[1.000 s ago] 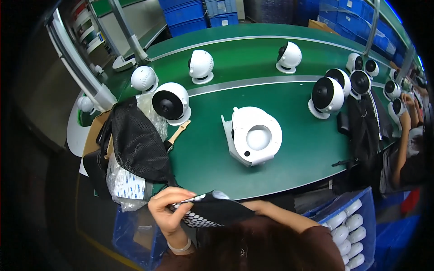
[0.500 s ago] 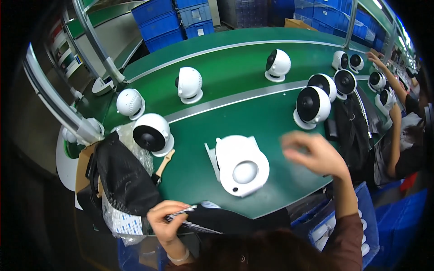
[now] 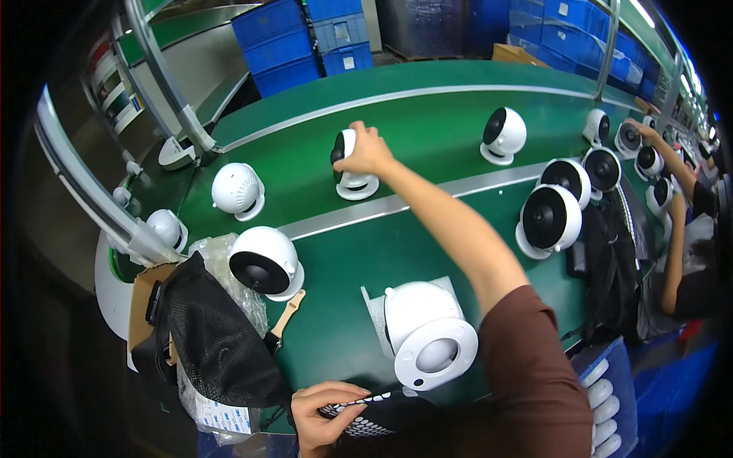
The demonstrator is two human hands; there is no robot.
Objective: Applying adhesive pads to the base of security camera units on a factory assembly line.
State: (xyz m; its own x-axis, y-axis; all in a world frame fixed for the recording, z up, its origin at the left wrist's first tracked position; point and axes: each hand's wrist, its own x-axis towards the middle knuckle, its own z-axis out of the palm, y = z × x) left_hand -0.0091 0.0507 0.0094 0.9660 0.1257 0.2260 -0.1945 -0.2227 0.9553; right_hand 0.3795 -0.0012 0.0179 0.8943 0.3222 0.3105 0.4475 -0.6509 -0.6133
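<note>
My right hand (image 3: 367, 153) reaches across to the far belt and grips the top of a white ball-shaped fan (image 3: 356, 188) with a black front and a round base. The fan stands upright, partly covered by the fingers. At the near edge, my left hand (image 3: 324, 412) pinches the edge of a black fabric piece (image 3: 374, 420) with a white-dotted strip. Between my arms another white fan (image 3: 424, 309) lies tipped over, its ring-shaped base (image 3: 460, 332) facing me, with a pale foam-like sheet (image 3: 374, 309) beside it.
On the left stand a fan (image 3: 263, 259), a wooden-handled brush (image 3: 289, 313), a black mesh bag (image 3: 210, 336) and a cardboard box (image 3: 145, 294). Several fans, including one (image 3: 548, 217), stand at the right near a black bag (image 3: 607, 252). A metal rail (image 3: 443, 192) divides the green surface. Co-workers' arms show far right.
My right hand has moved from beside the tipped fan to the far belt and taken hold of a standing fan. The left hand still pinches the black fabric. The view has shifted slightly.
</note>
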